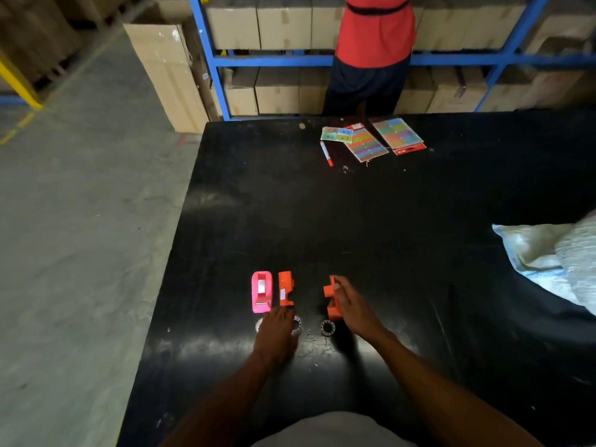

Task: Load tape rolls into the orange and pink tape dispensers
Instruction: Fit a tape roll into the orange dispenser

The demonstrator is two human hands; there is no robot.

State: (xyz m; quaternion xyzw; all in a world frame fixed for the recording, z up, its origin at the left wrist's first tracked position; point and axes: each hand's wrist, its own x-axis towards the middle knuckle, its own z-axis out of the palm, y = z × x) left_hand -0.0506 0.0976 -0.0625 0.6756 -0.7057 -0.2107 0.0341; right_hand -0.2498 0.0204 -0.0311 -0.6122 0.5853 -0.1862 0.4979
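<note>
A pink tape dispenser (262,291) stands near the table's front, with a white roll showing in its slot. Right beside it an orange tape dispenser (285,288) lies on its side. A second orange dispenser (331,301) lies further right; my right hand (353,306) grips it, thumb on its upper part. My left hand (276,330) lies palm down just below the first orange dispenser, fingertips at its near end. It covers part of a clear tape roll (298,324) and another pale roll edge (259,326); its grip is hidden. A third small tape roll (327,327) lies free between my hands.
On the black table (354,221), a red marker (326,153) and packs of coloured labels (398,135) lie at the far side. A white sack (554,256) sits at the right edge. A person in red (375,30) stands by blue shelving with cartons.
</note>
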